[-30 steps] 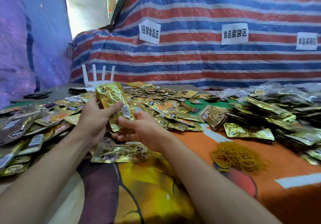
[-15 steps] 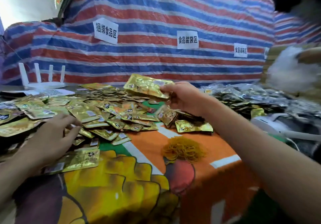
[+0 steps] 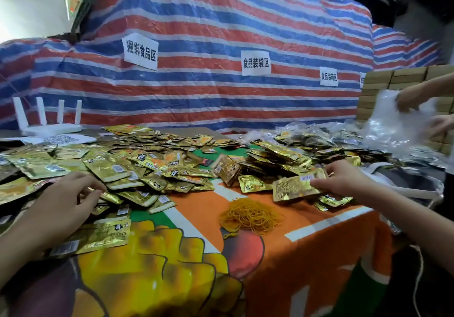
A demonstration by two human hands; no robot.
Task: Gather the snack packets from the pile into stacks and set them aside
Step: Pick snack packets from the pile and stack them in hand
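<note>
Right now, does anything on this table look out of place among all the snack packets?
Yes: a white router with four upright antennas sits far left, behind the loose gold packets. It has nothing to do with snacks.

The snack packets around the left hand are coloured shiny gold, marked with orange and black. Beside the right hand, the tabletop is patterned orange with white lines. Beyond both hands, the tarp is striped red, blue and white.
</note>
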